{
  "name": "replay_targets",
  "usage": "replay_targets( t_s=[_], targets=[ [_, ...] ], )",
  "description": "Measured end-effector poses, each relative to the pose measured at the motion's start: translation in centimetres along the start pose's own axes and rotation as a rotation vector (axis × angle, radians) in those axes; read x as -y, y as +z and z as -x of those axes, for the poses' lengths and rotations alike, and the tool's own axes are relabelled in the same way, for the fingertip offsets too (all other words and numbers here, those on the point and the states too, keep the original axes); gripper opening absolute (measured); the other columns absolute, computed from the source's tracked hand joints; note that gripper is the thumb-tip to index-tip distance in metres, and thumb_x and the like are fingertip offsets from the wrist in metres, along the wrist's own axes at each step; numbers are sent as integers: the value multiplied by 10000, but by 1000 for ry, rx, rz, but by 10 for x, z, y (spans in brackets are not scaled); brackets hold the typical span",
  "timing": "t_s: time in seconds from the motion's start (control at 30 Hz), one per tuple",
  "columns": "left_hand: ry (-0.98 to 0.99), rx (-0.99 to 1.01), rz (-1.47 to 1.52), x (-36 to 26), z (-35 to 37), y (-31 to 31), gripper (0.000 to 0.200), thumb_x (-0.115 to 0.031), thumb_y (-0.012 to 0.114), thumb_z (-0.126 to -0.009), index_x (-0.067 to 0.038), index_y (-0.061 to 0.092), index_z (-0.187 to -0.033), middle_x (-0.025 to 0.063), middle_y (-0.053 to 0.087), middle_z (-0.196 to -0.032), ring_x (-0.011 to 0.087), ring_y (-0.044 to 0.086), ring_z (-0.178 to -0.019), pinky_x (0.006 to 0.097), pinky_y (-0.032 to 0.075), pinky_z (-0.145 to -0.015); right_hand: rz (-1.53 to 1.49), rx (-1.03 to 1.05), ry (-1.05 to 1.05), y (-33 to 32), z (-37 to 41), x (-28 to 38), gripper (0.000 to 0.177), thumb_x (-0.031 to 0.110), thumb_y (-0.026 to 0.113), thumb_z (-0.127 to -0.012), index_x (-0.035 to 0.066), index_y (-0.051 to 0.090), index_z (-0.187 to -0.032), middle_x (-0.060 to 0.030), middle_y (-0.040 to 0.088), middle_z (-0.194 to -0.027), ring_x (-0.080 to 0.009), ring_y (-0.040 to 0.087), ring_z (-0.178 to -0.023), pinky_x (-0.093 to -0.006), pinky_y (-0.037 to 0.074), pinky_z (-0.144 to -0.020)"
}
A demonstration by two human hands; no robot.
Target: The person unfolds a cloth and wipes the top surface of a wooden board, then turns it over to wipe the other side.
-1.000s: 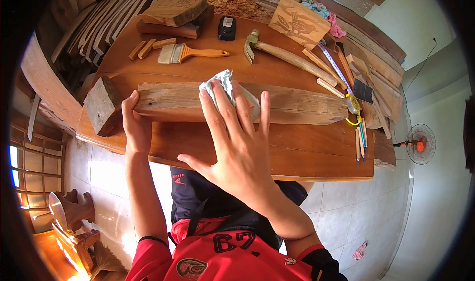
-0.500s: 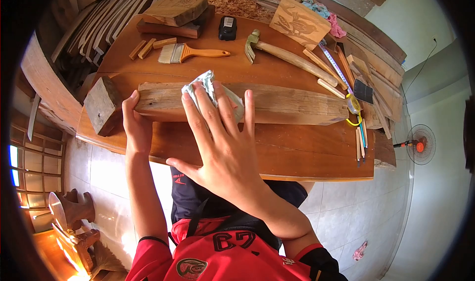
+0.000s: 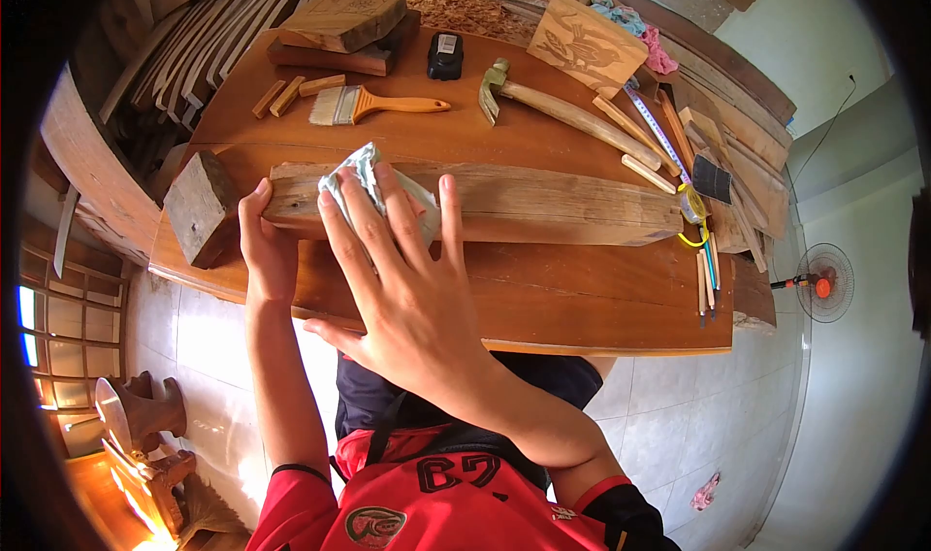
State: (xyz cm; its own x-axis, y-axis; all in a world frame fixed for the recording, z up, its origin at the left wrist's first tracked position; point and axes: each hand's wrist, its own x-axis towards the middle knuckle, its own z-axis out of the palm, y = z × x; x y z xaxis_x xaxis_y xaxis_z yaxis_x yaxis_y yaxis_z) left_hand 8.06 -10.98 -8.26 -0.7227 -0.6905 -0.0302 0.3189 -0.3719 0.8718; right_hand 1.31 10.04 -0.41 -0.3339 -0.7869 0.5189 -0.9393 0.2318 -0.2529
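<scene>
A long, worn wooden beam (image 3: 562, 202) lies across the table in front of me. My left hand (image 3: 264, 245) grips its left end, thumb on top and fingers partly hidden behind the near side. My right hand (image 3: 393, 260) presses a crumpled pale cloth (image 3: 364, 163) onto the beam's upper face, left of its middle. Its fingers are long and spread over the cloth, the thumb stretched out to the left. Next to my left hand stands a weathered wooden block (image 3: 201, 210), close to the beam's end.
Behind the beam lie a paintbrush (image 3: 378, 105), a hammer (image 3: 553, 105), a black box-shaped item (image 3: 446, 56) and small wood sticks (image 3: 286, 95). A tape measure (image 3: 691, 202) and pencils (image 3: 708, 279) are at the right. A carved panel (image 3: 587, 42) and stacked wood (image 3: 344, 17) stand at the back.
My right hand has slid left along the beam with the cloth under it. My left hand and the beam stay where they were.
</scene>
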Motion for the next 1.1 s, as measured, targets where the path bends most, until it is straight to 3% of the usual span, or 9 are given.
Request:
replay_targets(
  t_s=[0.17,0.37,0.53,0.63,0.8,0.9,1.0,1.1],
  targets=[
    [-8,30,40,-3,1,4,609,-519,460,-1088,-9,667,-1347,141,741,-1314,265,688,-1221,436,477,-1141,-13,-6,-22,5,-2,3,1121,667,791,-842,28,400,-1677,-207,401,-1708,-415,345,-1608,-780,169,-1279],
    [1,-81,6,-9,8,24,611,-538,467,-1082,-8,718,-1256,149,774,-1199,265,726,-1114,431,527,-1070,-47,-8,-43,9,-6,7,1138,644,822,-822,17,397,-1672,-213,406,-1700,-424,349,-1604,-776,171,-1285],
    [-80,-65,87,-6,7,16,633,-582,471,-1072,-17,734,-1188,177,787,-1063,297,746,-989,426,592,-949,-67,-5,-64,13,-9,12,1142,625,847,-805,8,411,-1661,-209,396,-1709,-429,336,-1609,-778,169,-1288],
    [-141,-26,72,-10,12,18,641,-597,468,-1069,-23,736,-1168,179,784,-1024,295,746,-987,419,593,-954,-73,-3,-78,16,-11,14,1139,617,853,-802,2,416,-1656,-211,386,-1714,-431,325,-1613,-780,166,-1289],
    [-72,186,195,-7,12,7,543,-515,435,-1131,-59,707,-1240,133,765,-1169,288,727,-1068,439,593,-997,-91,-5,-88,20,-14,18,1128,606,853,-809,-1,417,-1654,-218,377,-1718,-431,306,-1621,-786,160,-1289],
    [-91,7,139,-9,15,17,595,-543,410,-1097,-37,716,-1169,165,783,-1081,268,736,-970,405,585,-916,-103,-4,-89,19,-14,18,1123,600,852,-814,0,415,-1656,-216,375,-1720,-427,306,-1623,-791,151,-1289],
    [-84,213,128,-11,12,11,606,-530,404,-1100,-18,719,-1178,171,785,-1104,270,737,-996,404,577,-940,-103,-9,-98,18,-14,15,1105,595,846,-827,19,412,-1663,-195,381,-1724,-397,314,-1626,-794,143,-1290],
    [-46,122,31,-8,6,6,619,-514,396,-1104,4,718,-1207,182,787,-1114,272,739,-1017,404,569,-969,-98,1,-102,16,-13,10,1078,590,837,-843,46,410,-1671,-166,389,-1727,-362,326,-1627,-796,135,-1292]
  ],
)
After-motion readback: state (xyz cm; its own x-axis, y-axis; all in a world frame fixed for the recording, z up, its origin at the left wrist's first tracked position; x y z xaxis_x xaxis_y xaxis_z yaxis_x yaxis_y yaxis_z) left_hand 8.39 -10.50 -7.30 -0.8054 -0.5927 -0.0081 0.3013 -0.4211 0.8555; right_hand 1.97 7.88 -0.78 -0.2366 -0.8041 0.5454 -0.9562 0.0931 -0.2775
